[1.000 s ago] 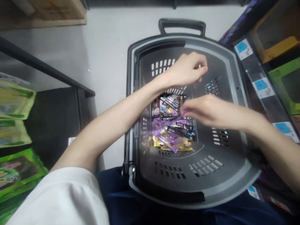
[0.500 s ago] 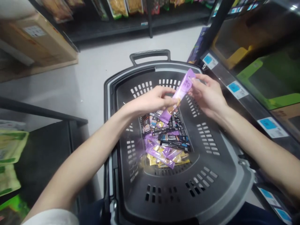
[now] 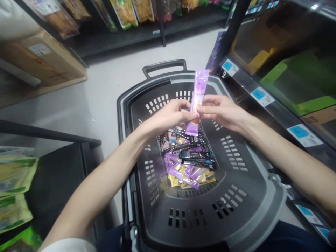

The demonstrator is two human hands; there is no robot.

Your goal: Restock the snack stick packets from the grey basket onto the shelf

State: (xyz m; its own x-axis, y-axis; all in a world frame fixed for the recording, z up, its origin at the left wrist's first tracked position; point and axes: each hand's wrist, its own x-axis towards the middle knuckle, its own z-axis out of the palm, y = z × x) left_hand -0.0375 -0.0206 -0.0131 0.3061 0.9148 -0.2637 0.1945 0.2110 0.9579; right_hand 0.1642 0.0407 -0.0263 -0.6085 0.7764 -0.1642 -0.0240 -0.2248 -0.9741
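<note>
Above a dark grey shopping basket (image 3: 231,224), a purple stick sachet (image 3: 199,87) stands nearly upright between both hands. My left hand (image 3: 174,113) pinches its lower part from the left, thumb in front. From the right, my right hand (image 3: 220,110) grips the same sachet with its thumb on the front and its fingers behind, partly hidden. Below them, on the basket floor, lies a loose heap of sachets: black ones (image 3: 196,154) towards the middle, purple ones (image 3: 183,176) nearer me, and yellow ones (image 3: 174,181) under those.
The basket's handle (image 3: 165,64) sticks out at the far side. A shelf edge with blue price tags (image 3: 262,96) runs close along the right. At the left are a cardboard box (image 3: 52,59) and green-yellow packets (image 3: 17,175). Bagged goods (image 3: 123,14) fill the back shelf.
The purple sachet has turned from a rightward slant to nearly upright. My right hand has slid left and down, from its top end to its lower half. The left hand keeps its hold.
</note>
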